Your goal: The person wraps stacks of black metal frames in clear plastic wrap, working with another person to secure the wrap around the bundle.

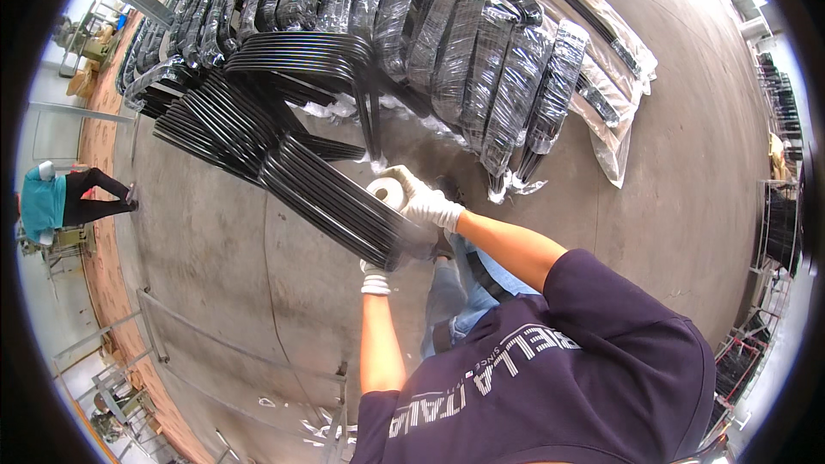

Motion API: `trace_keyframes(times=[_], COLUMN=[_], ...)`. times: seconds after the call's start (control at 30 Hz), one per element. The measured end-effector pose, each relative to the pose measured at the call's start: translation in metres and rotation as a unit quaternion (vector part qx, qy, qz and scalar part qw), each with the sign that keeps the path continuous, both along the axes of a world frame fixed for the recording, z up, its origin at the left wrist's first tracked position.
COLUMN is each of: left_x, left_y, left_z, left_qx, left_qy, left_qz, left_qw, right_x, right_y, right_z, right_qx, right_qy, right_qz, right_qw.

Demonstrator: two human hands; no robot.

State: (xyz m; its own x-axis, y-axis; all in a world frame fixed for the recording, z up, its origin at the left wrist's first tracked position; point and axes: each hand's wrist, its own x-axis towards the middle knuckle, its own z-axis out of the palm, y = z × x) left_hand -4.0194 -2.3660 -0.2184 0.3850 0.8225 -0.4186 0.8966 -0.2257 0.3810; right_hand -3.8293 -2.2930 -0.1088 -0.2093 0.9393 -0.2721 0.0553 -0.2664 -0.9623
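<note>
A roll of clear stretch film (391, 194) is in my gloved right hand (423, 204), its hollow core facing up. Below it, a blurred stretch of film shows at the near end of a bundle of bent black metal tubes (322, 193). My gloved left hand (374, 277) holds that near end from its left side, with the fingers mostly hidden by the tubes. The tubes lie side by side and run away to the far left, where they bend upward into a frame shape.
Several film-wrapped black frames (455, 51) stand in a long row beyond the bundle. A plastic-covered stack (601, 69) lies at the far right. Grey metal rails (241, 331) stand at the lower left. Another person (60, 198) is at the far left. Concrete floor (679, 163) surrounds everything.
</note>
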Motion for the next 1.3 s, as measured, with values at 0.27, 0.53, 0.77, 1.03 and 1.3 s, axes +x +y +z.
trace_keyframes(times=[0.27, 0.53, 0.77, 1.03, 1.3], left_x=[0.049, 0.088, 0.117, 0.122, 0.092], left_y=[0.042, 0.052, 0.077, 0.081, 0.078], left_z=[0.018, 0.009, 0.024, -0.024, -0.029], left_qx=[0.033, -0.026, -0.277, -0.3, -0.299], left_qy=[-0.049, -0.24, -0.778, -0.77, -0.69], left_qz=[-0.021, 0.084, 0.151, 0.228, 0.295], left_qw=[0.998, 0.967, 0.543, 0.516, 0.59], right_x=[0.038, 0.055, 0.035, 0.045, 0.033], right_y=[0.004, -0.042, -0.062, -0.048, -0.048], right_z=[-0.032, 0.041, 0.046, 0.046, 0.062], right_qx=[-0.118, -0.105, 0.257, 0.263, 0.243], right_qy=[0.226, -0.009, -0.477, -0.476, -0.474], right_qz=[-0.025, -0.248, -0.112, -0.109, -0.149], right_qw=[0.967, 0.963, 0.833, 0.832, 0.833])
